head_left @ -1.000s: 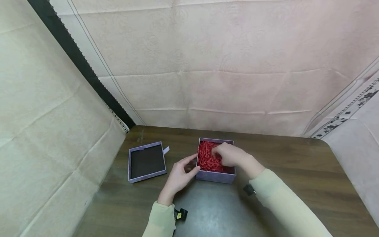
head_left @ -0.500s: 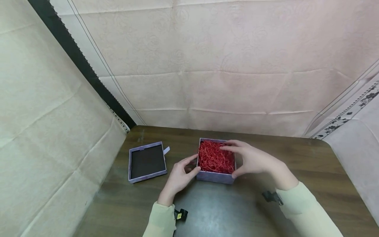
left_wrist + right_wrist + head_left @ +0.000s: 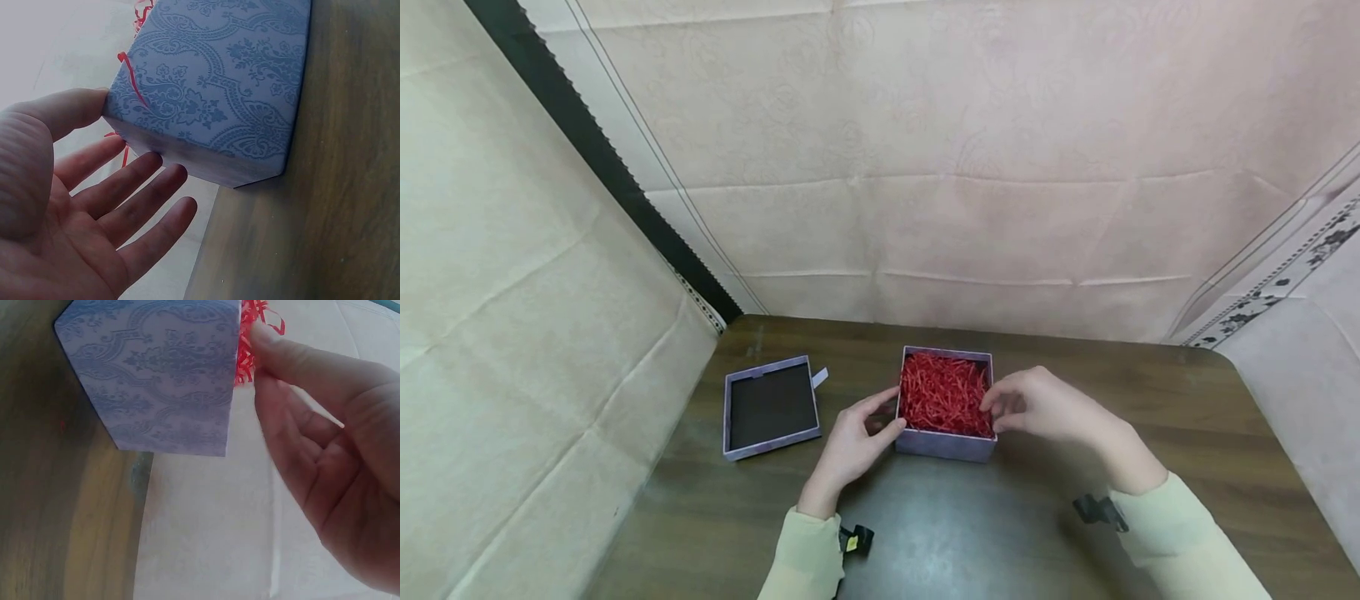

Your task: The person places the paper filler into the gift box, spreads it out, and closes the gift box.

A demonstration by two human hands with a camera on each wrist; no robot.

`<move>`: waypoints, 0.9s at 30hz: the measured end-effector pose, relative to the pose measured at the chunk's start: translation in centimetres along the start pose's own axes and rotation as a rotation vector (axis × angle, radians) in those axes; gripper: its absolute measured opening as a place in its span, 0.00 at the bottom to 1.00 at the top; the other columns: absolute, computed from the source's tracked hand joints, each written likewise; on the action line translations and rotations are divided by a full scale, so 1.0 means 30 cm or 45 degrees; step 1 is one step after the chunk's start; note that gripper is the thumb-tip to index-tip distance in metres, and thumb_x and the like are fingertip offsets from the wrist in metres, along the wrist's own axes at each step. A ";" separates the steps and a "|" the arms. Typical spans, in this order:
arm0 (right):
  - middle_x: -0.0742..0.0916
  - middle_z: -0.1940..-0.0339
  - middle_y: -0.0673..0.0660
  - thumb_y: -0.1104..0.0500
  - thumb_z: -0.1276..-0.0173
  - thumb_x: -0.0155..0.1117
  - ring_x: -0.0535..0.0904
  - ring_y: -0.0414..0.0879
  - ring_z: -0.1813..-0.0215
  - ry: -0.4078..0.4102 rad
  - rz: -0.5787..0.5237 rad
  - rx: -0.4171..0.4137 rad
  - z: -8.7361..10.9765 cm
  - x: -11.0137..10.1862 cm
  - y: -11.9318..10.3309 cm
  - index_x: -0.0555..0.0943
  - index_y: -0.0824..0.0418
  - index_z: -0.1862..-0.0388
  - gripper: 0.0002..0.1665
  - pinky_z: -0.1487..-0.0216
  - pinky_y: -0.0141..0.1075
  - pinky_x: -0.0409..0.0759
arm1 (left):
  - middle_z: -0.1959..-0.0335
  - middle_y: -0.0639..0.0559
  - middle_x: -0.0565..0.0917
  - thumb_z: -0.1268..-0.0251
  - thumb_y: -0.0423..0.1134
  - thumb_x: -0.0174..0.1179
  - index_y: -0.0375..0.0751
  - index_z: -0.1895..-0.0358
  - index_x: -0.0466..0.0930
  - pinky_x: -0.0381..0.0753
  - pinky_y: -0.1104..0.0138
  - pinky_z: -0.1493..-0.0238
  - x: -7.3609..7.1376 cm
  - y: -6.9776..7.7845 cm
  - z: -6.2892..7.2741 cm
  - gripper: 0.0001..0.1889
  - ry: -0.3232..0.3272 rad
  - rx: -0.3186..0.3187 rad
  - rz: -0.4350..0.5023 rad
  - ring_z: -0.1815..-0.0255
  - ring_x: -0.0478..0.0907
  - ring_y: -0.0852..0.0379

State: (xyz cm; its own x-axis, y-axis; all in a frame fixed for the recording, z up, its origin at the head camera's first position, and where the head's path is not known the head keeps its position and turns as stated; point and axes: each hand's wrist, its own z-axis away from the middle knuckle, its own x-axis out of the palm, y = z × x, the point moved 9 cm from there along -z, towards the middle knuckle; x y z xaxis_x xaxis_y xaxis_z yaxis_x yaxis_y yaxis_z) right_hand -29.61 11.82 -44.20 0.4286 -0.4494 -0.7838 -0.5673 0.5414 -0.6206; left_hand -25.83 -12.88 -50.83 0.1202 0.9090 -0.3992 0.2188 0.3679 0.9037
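A purple-blue patterned gift box (image 3: 946, 446) stands uncovered on the table, filled with red shredded paper (image 3: 943, 392). At its left side my left hand (image 3: 853, 450) steadies it. The left wrist view shows the thumb at the box's corner and the fingers (image 3: 140, 181) fairly straight along the wall. My right hand (image 3: 1048, 408) is at the right rim, its fingertips over the edge of the red paper. In the right wrist view, thumb and forefinger come close together beside red strands (image 3: 245, 362); whether they pinch any is hidden.
To the left lies the box lid (image 3: 772, 408), dark inside face up, with a pale ribbon tab (image 3: 820, 377) on its right edge. The brown wooden table (image 3: 1150, 417) meets pale cloth hangings (image 3: 962, 208) at the back and sides.
My right hand has come out of the middle of the red paper and moved right to the box's right rim, its fingers drawing closer together. The left hand stays in place.
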 end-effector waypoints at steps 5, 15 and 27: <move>0.90 0.64 0.39 0.63 0.34 0.81 0.86 0.34 0.62 0.004 -0.040 -0.121 -0.059 0.017 -0.057 0.92 0.50 0.61 0.08 0.58 0.34 0.88 | 0.31 0.45 0.83 0.24 0.43 0.69 0.44 0.26 0.79 0.85 0.47 0.40 -0.004 -0.001 -0.001 0.27 0.007 -0.004 -0.015 0.38 0.84 0.46; 0.91 0.61 0.42 0.60 0.32 0.81 0.84 0.33 0.61 -0.041 0.018 -0.336 -0.201 0.135 -0.190 0.93 0.52 0.56 0.07 0.56 0.33 0.87 | 0.33 0.45 0.84 0.24 0.43 0.69 0.44 0.25 0.78 0.85 0.47 0.40 0.001 -0.005 0.001 0.27 -0.011 -0.013 0.004 0.39 0.84 0.47; 0.91 0.67 0.45 0.64 0.33 0.80 0.84 0.37 0.65 -0.225 0.330 -0.164 -0.255 0.232 -0.114 0.95 0.53 0.65 0.06 0.55 0.36 0.88 | 0.31 0.46 0.83 0.23 0.43 0.69 0.46 0.25 0.78 0.84 0.46 0.40 0.000 0.001 0.001 0.27 -0.011 -0.015 -0.002 0.39 0.84 0.45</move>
State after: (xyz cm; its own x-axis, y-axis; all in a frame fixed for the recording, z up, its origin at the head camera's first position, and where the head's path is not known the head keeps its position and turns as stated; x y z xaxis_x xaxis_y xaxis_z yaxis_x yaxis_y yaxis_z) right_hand -30.07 1.41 -47.37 0.3674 -0.1727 -0.9139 -0.7527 0.5219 -0.4013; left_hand -25.80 -12.87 -50.80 0.1285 0.9065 -0.4021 0.2080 0.3718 0.9047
